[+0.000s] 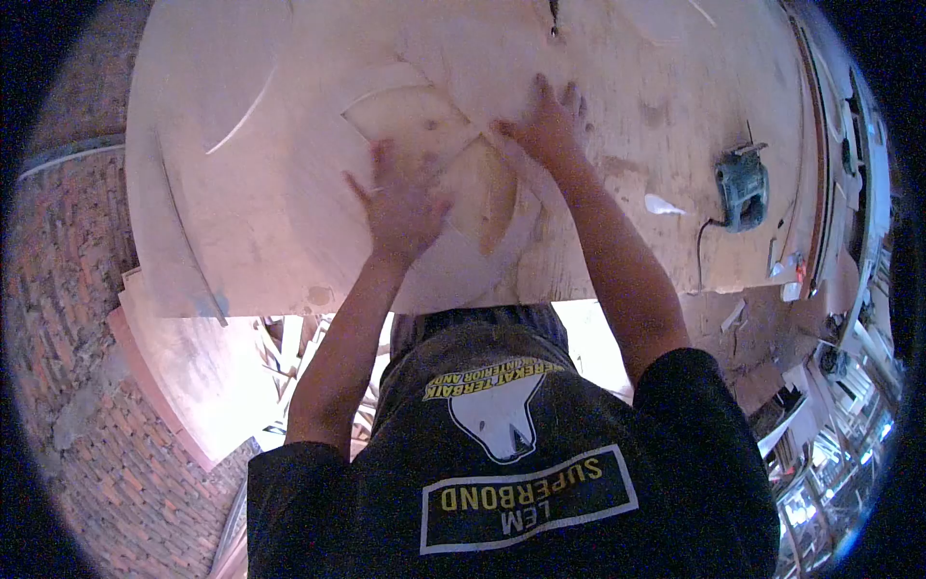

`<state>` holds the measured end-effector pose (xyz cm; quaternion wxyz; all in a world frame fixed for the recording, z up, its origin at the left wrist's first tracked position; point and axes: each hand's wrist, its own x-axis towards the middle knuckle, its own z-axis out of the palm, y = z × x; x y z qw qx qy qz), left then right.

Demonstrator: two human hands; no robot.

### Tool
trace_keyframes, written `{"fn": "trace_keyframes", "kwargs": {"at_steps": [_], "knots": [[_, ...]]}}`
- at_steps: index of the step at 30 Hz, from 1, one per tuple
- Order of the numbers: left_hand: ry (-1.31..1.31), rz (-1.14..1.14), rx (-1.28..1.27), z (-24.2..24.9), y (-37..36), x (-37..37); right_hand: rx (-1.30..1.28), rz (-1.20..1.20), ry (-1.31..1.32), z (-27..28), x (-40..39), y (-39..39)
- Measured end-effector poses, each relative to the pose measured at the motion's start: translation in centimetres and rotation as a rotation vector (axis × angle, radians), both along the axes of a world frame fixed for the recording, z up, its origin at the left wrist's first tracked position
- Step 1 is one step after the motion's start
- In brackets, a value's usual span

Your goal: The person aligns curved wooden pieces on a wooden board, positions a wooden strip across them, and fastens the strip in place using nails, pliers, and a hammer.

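My left hand (407,214) rests with fingers spread at the lower left of a round pattern of thin wooden wedges. My right hand (552,124) lies palm down at its upper right, thumb stretched toward the centre where the points meet. One tan wedge (400,111) shows above my left hand, its curved edge facing away from me. Another tan wedge (490,198) points up to the same centre, between my two forearms. Paler wood (463,72) surrounds them. Neither hand grips anything.
A jigsaw (741,191) with a cord stands on the right of the large wooden board (637,232), near a small white scrap (663,205). A dark pointed tool (554,19) is at the far edge. Brick wall (68,261) lies left; offcuts (810,425) pile up at lower right.
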<state>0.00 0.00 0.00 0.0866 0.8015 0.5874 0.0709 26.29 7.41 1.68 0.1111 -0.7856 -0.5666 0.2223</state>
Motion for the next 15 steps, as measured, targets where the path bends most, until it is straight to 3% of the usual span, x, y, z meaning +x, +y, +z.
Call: {"fn": "trace_keyframes", "kwargs": {"at_steps": [5, 11, 15], "knots": [[0.039, -0.182, -0.026, 1.5, 3.8, 4.7, 0.028, 0.007, -0.020, -2.1, 0.3, -0.2], [0.054, -0.155, -0.062, 0.7, 4.8, 4.8, -0.133, -0.049, -0.136, 4.1, -1.4, -0.6], [0.027, -0.134, -0.066, 0.0, 4.8, 4.8, 0.187, -0.033, -0.098, 3.2, 0.4, 2.0]]}}
